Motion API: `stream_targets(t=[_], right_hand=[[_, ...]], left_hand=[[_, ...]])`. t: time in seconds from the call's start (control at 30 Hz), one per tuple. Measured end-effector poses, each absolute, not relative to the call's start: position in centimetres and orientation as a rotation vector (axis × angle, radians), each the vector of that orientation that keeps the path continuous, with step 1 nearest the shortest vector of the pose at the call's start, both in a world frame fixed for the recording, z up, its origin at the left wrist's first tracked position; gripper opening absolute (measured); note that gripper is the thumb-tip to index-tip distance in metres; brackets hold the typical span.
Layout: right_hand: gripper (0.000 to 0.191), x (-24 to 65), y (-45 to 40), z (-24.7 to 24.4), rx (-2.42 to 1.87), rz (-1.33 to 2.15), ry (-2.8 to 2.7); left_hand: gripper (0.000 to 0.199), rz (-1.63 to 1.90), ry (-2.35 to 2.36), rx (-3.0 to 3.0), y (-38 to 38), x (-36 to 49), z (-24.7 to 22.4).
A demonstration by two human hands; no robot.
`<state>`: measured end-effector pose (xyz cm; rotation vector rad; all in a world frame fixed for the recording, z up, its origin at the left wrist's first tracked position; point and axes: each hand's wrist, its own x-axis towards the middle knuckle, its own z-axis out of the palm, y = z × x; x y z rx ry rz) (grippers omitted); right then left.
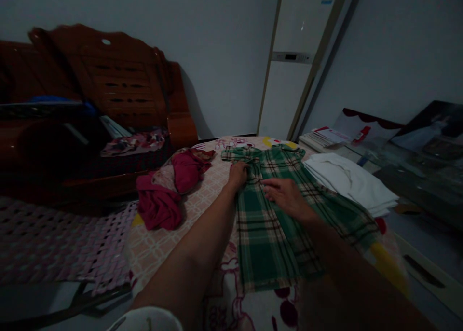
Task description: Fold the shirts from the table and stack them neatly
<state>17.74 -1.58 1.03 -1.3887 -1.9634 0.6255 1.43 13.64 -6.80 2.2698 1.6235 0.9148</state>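
Dimly lit room in the head view, with a carved wooden seat [119, 75] and a tall white floor-standing unit [289, 94] beyond a rounded, patterned tabletop [208, 200]. Spread flat on it, below both hands: a green plaid garment [260, 234], between a magenta bundle [186, 174] on the left and a white folded stack [347, 179] just beside it on the right. Most likely trouble: creases and a skewed front, from tugging harder with one hand than with the other. Could also slide as a whole, for want of hold on a smooth cover, or nudge the white stack near the edge after a wide sweep rightward. Easy, too, to miss small folds in such dim light.

Left arm [202, 244] long and nearly straight, with left hand [238, 175] down at the garment's upper part, fingers curled; cannot tell pinching from mere pressing. Right arm [343, 258] slanted in from the lower right, with right hand [284, 195] over the middle, grip loose and open, fingers toward the left hand; cannot tell light touch from hovering.
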Motion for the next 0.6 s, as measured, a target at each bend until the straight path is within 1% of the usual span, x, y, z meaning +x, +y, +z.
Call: stream_targets(t=[0.1,0.27,0.43,0.6], right_hand=[[0.033,17.2,2.5,0.3,-1.367,0.346,-2.097],[0.038,15.2,8.5,-1.7,-1.459,0.088,-2.283],[0.040,12.5,11.8,-2.5,-1.663,-0.037,-2.494],[0.042,11.0,14.4,-2.5,-1.798,-0.022,-2.523]], left_hand=[[0.040,0.997,1.702,2.086,14.0,1.2,-6.8],[0.037,1.154,1.805,1.736,14.6,1.0,-6.9],[0.041,1.235,1.795,1.576,15.1,1.1,-7.3],[0.037,1.197,1.795,1.573,14.9,1.3,-7.1]])
